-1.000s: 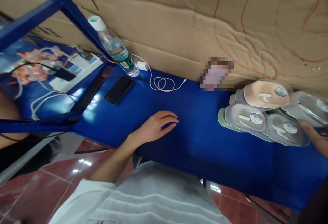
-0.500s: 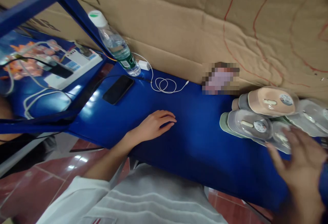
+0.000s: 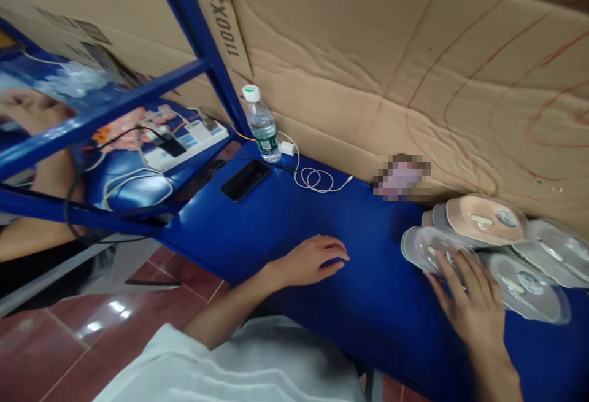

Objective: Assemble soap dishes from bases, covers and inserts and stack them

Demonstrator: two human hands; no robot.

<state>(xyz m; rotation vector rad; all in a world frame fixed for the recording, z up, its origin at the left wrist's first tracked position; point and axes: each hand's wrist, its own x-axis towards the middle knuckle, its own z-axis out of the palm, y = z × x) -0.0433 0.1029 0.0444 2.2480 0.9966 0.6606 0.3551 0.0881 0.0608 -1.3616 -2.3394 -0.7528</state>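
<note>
My left hand (image 3: 317, 261) lies palm down on the blue tabletop (image 3: 294, 218), its fingers loosely extended and holding nothing. At the right, my right hand (image 3: 476, 301) reaches over the front left stack of oval plastic containers with clear lids. Its spread fingers are over a grey container (image 3: 421, 245), with the thumb by the near side; whether they press on the lid is not clear. Behind it sits a peach container (image 3: 469, 215) on a stack. Another grey container (image 3: 543, 297) lies to the right of my hand, and a pale one (image 3: 552, 239) farther back.
A water bottle (image 3: 264, 129), a black phone (image 3: 245, 180) and a coiled white cable (image 3: 317, 180) lie toward the back left. Cardboard (image 3: 331, 77) lines the back. Past a blue metal frame (image 3: 184, 73) are a power strip (image 3: 188, 147) and another person's hand (image 3: 34, 110).
My right hand has moved left, from the right-hand containers to the front left stack. My left hand stays on the tabletop. The view has shifted left, bringing another person's hand into sight.
</note>
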